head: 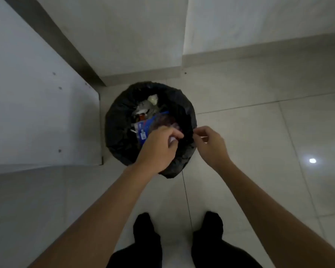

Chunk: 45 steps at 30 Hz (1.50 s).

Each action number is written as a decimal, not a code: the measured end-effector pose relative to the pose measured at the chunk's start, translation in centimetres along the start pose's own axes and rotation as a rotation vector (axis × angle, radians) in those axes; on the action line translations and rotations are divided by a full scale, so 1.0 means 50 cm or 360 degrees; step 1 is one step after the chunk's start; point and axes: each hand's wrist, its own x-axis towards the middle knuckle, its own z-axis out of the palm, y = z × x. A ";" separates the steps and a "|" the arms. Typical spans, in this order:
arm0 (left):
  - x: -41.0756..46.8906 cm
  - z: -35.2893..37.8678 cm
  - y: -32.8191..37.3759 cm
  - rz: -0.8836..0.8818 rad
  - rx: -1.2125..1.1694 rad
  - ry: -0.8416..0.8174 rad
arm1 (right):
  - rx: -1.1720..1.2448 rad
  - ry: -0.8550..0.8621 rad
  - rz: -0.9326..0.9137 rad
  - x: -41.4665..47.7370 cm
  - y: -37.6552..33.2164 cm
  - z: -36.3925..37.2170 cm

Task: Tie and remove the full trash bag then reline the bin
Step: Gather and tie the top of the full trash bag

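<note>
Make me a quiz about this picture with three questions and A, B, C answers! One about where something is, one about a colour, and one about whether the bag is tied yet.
1. Where are the left hand and right hand?
A. At the near rim of the trash bag
B. In pockets
C. Behind the back

2. What colour is the trash bag?
A. White
B. Black
C. Green

3. The bag's mouth is:
A. Knotted shut
B. Taped over
C. Open

Answers: 1 A, both hands are at the rim nearest the person; 2 B, its plastic is black; 3 C, trash shows inside.
</note>
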 end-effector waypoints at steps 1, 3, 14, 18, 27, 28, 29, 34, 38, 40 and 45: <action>0.022 0.033 -0.012 0.0093 0.0066 0.0047 | -0.0025 0.0008 -0.0088 0.013 0.030 0.011; 0.068 0.088 -0.034 0.0267 0.0270 0.0142 | -0.0024 0.0031 -0.0291 0.041 0.087 0.032; 0.145 0.220 -0.113 0.0848 0.0828 0.0505 | 0.0922 -0.0279 -0.0045 0.196 0.270 0.117; 0.123 0.209 -0.089 0.0695 0.0840 0.0334 | 0.0591 -0.0537 0.0576 0.201 0.318 0.159; 0.126 0.211 -0.088 0.0588 0.0859 0.0299 | 0.1340 -0.0569 0.0606 0.239 0.264 0.117; 0.125 0.209 -0.086 0.0587 0.0809 0.0296 | 0.1411 -0.0471 0.0509 0.238 0.239 0.096; 0.127 0.207 -0.085 0.0583 0.0773 0.0298 | 0.1480 -0.0377 0.0397 0.237 0.215 0.076; 0.146 0.198 -0.107 0.0587 0.0498 0.0307 | 0.1216 -0.0061 -0.0307 0.209 0.105 0.032; 0.138 0.195 -0.117 0.0572 0.0341 0.0246 | -0.0021 0.0341 -0.0989 0.151 0.090 0.064; 0.143 0.187 -0.119 0.0556 0.0368 0.0202 | -0.0592 0.0526 -0.1148 0.129 0.101 0.076; 0.166 0.147 -0.110 0.0639 0.0449 0.0437 | -0.1076 0.0700 -0.1095 0.075 0.120 0.093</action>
